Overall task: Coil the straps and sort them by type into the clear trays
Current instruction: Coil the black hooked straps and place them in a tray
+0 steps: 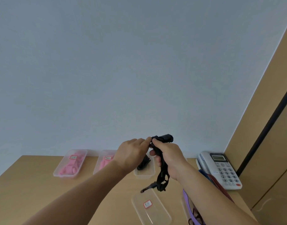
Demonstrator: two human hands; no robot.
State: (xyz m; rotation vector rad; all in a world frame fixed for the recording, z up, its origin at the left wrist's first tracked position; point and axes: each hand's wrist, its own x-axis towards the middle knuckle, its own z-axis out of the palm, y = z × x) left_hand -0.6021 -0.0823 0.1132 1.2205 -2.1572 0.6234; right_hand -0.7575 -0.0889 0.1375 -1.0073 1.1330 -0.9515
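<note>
**A:** Hands?

**B:** Both were raised over the desk (42, 184). The right hand (168, 157) was closed round the black strap (162, 177), whose bunched end stuck out above the thumb. The left hand (131, 153) pinched that end, fingertips against the right thumb.

**A:** Why that hold?

**B:** My reading: the right anchored the bundle and the left laid on turns. The coil looked unfinished, with the tail dangling below the right hand.

**A:** Where would it go?

**B:** Probably the far tray (144, 176) beyond the hands, which held a black coil (143, 164). The near tray (165, 215) under the tail held only a label (147, 204). The pink tray (57, 174) sat left of the left hand, and a second pink tray (97, 168) was partly behind that wrist. A purple strap (187, 202) lay under the right forearm.

**A:** Room?

**B:** Tan desk against a plain pale wall (123, 62). A phone (220, 169) stood right of the right hand, with a wood cabinet (269, 111) beyond it.
</note>
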